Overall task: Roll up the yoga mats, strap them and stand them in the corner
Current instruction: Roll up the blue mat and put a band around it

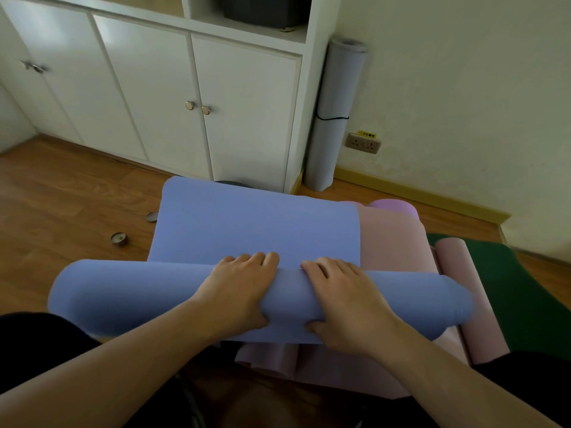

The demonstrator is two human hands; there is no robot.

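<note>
On the wood floor [61, 193] at the left sit 2 small candles [119, 239]. Next, the left hand [239, 287] and right hand [343, 299] both grip the half-rolled blue yoga mat [253, 223]. Farther right, a rolled grey mat [335, 115] stands strapped in the corner.

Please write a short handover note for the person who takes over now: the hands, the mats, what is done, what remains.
Left hand and right hand: both grip the blue mat, fingers over the roll, thumbs under.
Blue mat: partly rolled, the rest flat ahead.
Done: grey mat rolled, tied, standing in the corner.
Left: finish, strap and stand the blue one, then the pink mats beneath and the green mat.
</note>
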